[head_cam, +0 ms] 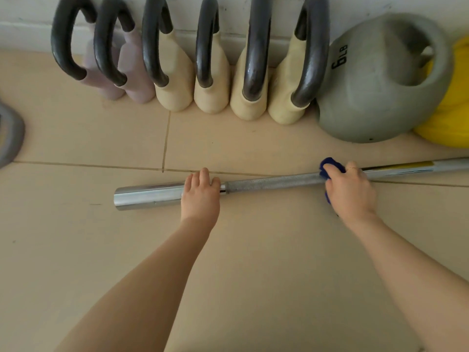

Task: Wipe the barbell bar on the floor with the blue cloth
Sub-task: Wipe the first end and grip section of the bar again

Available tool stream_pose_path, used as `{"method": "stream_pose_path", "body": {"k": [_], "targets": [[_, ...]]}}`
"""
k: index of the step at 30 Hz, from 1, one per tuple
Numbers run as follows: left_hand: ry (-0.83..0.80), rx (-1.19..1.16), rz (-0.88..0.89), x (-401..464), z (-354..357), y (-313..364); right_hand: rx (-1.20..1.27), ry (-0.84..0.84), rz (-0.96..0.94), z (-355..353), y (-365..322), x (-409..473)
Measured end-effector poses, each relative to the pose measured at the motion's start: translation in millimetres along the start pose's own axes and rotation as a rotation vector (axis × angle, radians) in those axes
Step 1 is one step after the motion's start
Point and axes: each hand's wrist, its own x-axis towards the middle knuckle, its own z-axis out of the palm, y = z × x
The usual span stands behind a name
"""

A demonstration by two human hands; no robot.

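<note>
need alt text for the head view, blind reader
The right hand grips a blue cloth around a barbell bar lying on a tiled floor, while the left hand holds the bar near its chrome end. Kettlebells line the wall behind.

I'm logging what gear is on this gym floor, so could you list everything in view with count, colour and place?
barbell bar: one, silver chrome with a knurled grey middle, lying on the floor across the centre and running off the right edge
blue cloth: one, dark blue, wrapped on the bar under the right hand
kettlebells: six, two pale pink and four cream, all with dark handles, in a row along the wall
grey ball weight: one, grey, marked 6 LB, with a handle cut-out, right of the row
yellow object: one, at the right edge, partly cut off
grey object: one, at the left edge, mostly cut off
floor: beige tiles
left hand: resting over the bar's smooth sleeve
right hand: gripping the cloth round the bar
</note>
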Motion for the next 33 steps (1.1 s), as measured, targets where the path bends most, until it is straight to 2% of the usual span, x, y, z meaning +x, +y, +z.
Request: {"method": "stream_pose_path", "body": {"k": [2, 5, 10, 14, 16, 18, 21, 24, 30, 33], "targets": [[0.003, -0.003, -0.013, 1.1, 1.5, 0.2, 0.018, 0.008, 0.043, 1.4, 2.7, 2.0], [-0.024, 0.041, -0.009, -0.9, 1.0, 2.6, 0.110, -0.067, 0.022, 4.6, -38.4, 2.5], [-0.069, 0.134, -0.040, 1.5, -4.5, 6.8, 0.266, -0.115, -0.262, 8.0, -118.9, -21.6], [-0.069, 0.117, -0.044, 0.8, -7.6, 7.9, 0.120, -0.136, -0.472, 2.9, -116.6, -16.1], [-0.096, 0.098, -0.052, -1.7, -7.7, 8.0, 0.062, -0.111, -0.442, 0.5, -98.5, -9.4], [-0.106, 0.076, -0.077, -3.8, -7.2, 6.7, 0.005, -0.083, -0.299, -0.4, -72.0, -2.6], [0.104, 0.090, -0.054, -8.1, -3.4, 7.1, -0.101, -0.085, -0.156, 1.0, -45.7, -2.1], [0.184, 0.106, -0.021, -10.8, -1.0, 5.7, -0.016, -0.110, -0.093, 0.2, -69.3, -8.1], [0.135, -0.091, -0.057, -4.7, -6.8, 3.9, 0.258, -0.216, -0.345, 1.0, -168.2, -35.9], [0.134, -0.144, -0.064, -3.4, -3.4, 0.5, 0.243, -0.211, -0.373, 2.9, -168.4, -35.6]]}}
